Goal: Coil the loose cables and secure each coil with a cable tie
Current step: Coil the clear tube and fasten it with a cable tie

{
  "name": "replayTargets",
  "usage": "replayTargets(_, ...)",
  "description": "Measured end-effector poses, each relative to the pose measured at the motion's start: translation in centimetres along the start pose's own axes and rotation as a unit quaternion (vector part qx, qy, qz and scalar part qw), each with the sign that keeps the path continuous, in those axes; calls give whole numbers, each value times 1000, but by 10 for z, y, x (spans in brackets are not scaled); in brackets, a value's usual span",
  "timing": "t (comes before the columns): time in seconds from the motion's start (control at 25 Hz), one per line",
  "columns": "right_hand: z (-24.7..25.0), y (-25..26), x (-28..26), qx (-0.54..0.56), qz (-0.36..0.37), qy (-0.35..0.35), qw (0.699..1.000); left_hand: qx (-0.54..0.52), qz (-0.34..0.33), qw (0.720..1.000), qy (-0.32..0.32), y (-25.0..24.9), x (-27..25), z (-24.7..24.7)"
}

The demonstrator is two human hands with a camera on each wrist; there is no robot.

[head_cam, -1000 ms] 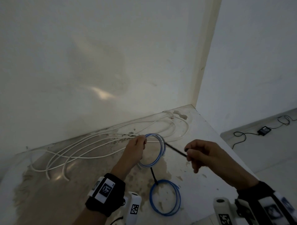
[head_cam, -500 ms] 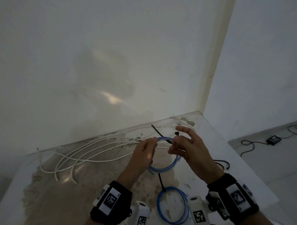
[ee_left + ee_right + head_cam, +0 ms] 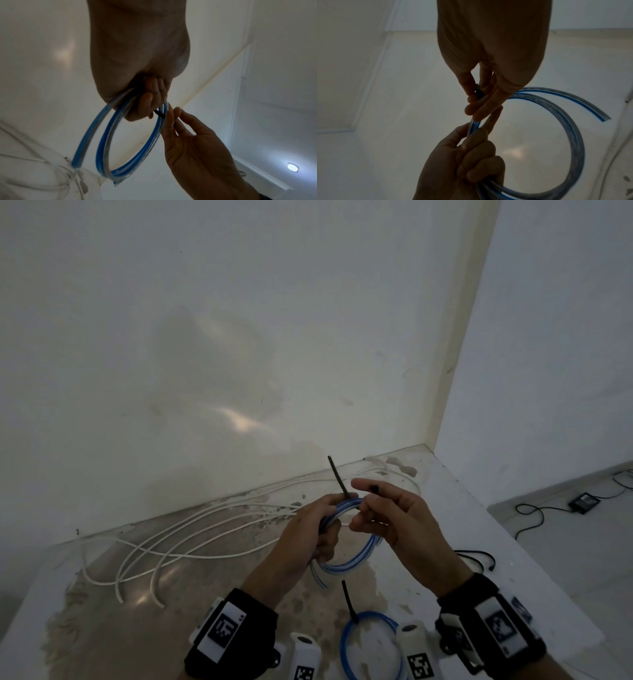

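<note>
My left hand (image 3: 317, 529) grips a coil of blue and clear cable (image 3: 356, 559) held up above the table; its fingers curl round the strands (image 3: 145, 104). A black cable tie (image 3: 337, 477) passes through the coil at the top, its tail sticking up. My right hand (image 3: 371, 508) pinches the tie's head end (image 3: 478, 92) between thumb and fingers, right beside the left hand. A second blue coil (image 3: 370, 645) with a black tie (image 3: 349, 602) on it lies on the table near me. A long loose white cable (image 3: 191, 546) sprawls along the wall.
The stained white table (image 3: 479, 542) ends at a right edge, with a wall (image 3: 239, 337) at its back. A thin black cable (image 3: 479, 558) lies at the table's right edge. On the floor beyond sits a black adapter (image 3: 584, 501) with its lead.
My right hand has come in from the right to the top of the coil with the tie. The tie's tail now sticks up through the coil. Both hands have lifted a little.
</note>
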State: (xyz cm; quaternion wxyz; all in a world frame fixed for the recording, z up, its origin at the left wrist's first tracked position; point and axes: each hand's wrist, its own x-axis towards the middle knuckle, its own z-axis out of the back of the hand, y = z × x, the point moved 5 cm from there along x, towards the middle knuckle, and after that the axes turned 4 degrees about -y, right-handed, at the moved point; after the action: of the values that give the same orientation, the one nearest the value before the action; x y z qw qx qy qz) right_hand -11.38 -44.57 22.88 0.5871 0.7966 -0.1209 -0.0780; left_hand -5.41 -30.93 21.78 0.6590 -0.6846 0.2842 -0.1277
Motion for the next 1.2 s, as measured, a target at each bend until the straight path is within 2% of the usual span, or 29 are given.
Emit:
replayTargets(0.12,-1,8,1,-37,46,-18,998,-14,-25,1000,-10,-8,3,-2)
replayTargets(0.2,1,12,1,-128,98,-42,986,-30,-41,998,-23,-11,4,0)
replayTargets(0.28,7,13,1,-283,164,-76,942,-42,-54,997,-34,-12,5,3)
replayTargets(0.36,9,15,-1,-357,209,-98,905,-54,-61,996,-39,-14,6,6)
replayTargets(0.64,9,21,-1,-265,213,-122,932,-54,-99,992,-62,-16,4,8)
replayTargets(0.8,9,21,-2,-290,226,-150,918,39,-151,983,-93,-16,4,9)
replayTargets(1.0,7,15,-4,-316,225,-143,911,227,-211,945,-102,-20,-1,8)
replayTargets(1.2,2,5,-5,-320,222,-152,909,277,-234,927,-99,-26,-7,6)
